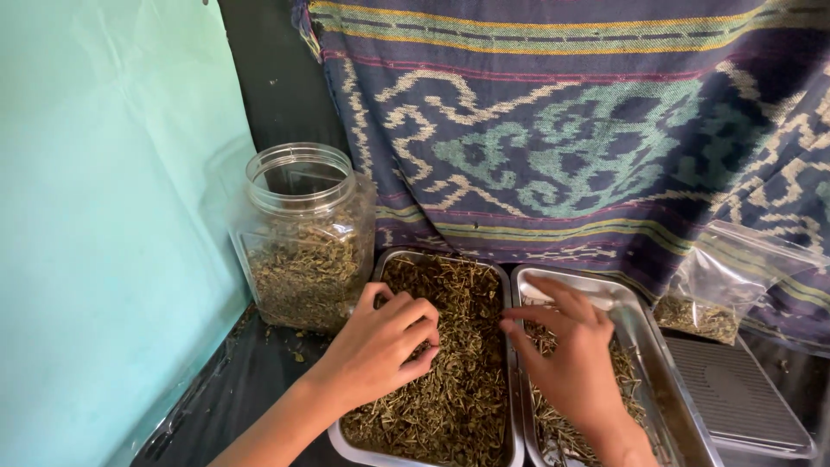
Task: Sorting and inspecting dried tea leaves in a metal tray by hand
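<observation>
Two metal trays lie side by side in front of me. The left tray [441, 256] is full of dried brown-green herb bits [462, 380]. My left hand [380, 346] rests on that pile with fingers curled into the herbs. The right tray [644, 333] holds a thinner layer of the same herbs. My right hand [575, 359] lies over it near the shared edge, its fingers spread and bent down onto the bits. Whether either hand holds any herbs is hidden by the fingers.
An open clear plastic jar [303, 238], partly filled with dried herbs, stands at the left behind the trays. A clear plastic bag [722, 290] with some herbs leans at the right. A flat grey ribbed device [735, 393] lies below it. Patterned woven cloth [571, 130] hangs behind; a teal wall [104, 216] on the left.
</observation>
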